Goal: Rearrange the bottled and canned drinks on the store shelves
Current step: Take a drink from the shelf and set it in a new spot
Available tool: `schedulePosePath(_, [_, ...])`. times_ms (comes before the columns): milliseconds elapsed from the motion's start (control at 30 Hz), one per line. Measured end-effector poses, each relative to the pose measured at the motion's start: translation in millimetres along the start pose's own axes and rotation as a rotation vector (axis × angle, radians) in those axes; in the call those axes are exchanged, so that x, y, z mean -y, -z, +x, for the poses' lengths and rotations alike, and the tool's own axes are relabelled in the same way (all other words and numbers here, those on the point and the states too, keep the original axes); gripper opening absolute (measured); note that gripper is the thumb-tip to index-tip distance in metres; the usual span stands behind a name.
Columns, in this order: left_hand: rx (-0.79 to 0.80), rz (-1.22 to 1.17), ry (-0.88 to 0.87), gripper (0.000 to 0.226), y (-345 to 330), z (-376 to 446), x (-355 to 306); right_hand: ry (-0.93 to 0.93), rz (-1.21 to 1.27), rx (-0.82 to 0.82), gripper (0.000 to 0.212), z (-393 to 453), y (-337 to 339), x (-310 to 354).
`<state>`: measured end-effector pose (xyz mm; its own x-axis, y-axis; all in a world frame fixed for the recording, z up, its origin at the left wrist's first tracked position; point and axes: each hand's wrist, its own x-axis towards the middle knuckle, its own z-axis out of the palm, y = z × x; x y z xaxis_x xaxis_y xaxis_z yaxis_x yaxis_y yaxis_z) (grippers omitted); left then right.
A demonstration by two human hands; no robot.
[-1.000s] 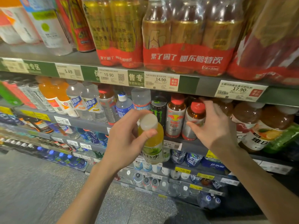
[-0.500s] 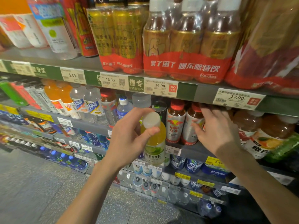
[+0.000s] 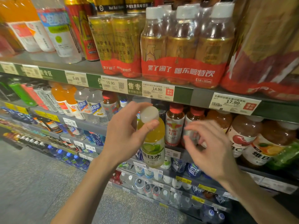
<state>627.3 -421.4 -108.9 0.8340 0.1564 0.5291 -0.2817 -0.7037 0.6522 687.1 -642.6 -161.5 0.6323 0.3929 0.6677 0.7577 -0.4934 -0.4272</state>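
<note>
My left hand (image 3: 124, 135) grips a yellow lime drink bottle (image 3: 152, 143) with a white cap around its neck, holding it upright in front of the second shelf. My right hand (image 3: 205, 146) hovers in front of the shelf with loosely curled fingers and holds nothing. Just behind it stand two red-capped Red Bull bottles (image 3: 174, 126), the right one partly hidden by my fingers. To the right stand large amber vitamin drink bottles (image 3: 242, 136).
The top shelf (image 3: 186, 94) carries shrink-wrapped packs of gold-labelled bottles (image 3: 186, 50) and cans. Orange and clear bottles (image 3: 77, 104) fill the second shelf's left side. Lower shelves hold several small bottles. Grey speckled floor (image 3: 32, 183) lies at lower left.
My right hand has drawn back from the red-capped bottle on the shelf and now hangs free in front of it. The view has shifted closer and up; my left hand still holds the yellow bottle.
</note>
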Motion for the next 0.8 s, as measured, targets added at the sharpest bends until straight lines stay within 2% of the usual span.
schedulePosePath(67, [-0.007, 0.002, 0.003, 0.037, 2.3, -0.5, -4.5, -0.117, 0.272, 0.184, 0.04, -3.5, -2.9, 19.2])
schedulePosePath(133, [-0.019, -0.002, 0.018, 0.038, 5.6, -0.8, -9.5, -0.279, 0.494, 0.394, 0.067, -2.3, -8.9, 34.5])
schedulePosePath(167, [-0.027, -0.005, 0.026, 0.038, 7.8, -1.1, -12.2, -0.319, 0.57, 0.445, 0.078, 0.2, -13.0, 38.4])
schedulePosePath(267, [-0.038, -0.024, 0.036, 0.034, 14.5, -2.6, -17.3, -0.373, 0.692, 0.427, 0.081, 13.8, -25.7, 46.8])
schedulePosePath(467, [-0.002, -0.063, 0.072, 0.041, 44.0, -12.0, -2.2, -0.299, 0.636, 0.323, 0.056, 31.4, -48.7, 71.5])
schedulePosePath(700, [0.152, -0.106, 0.077, 0.07, 113.1, -37.1, 56.4, -0.304, 0.566, 0.28, 0.071, 38.0, -104.9, 118.3])
schedulePosePath(800, [0.183, -0.107, 0.097, 0.077, 142.0, -47.1, 84.6, -0.342, 0.615, 0.263, 0.065, 45.4, -129.2, 143.4])
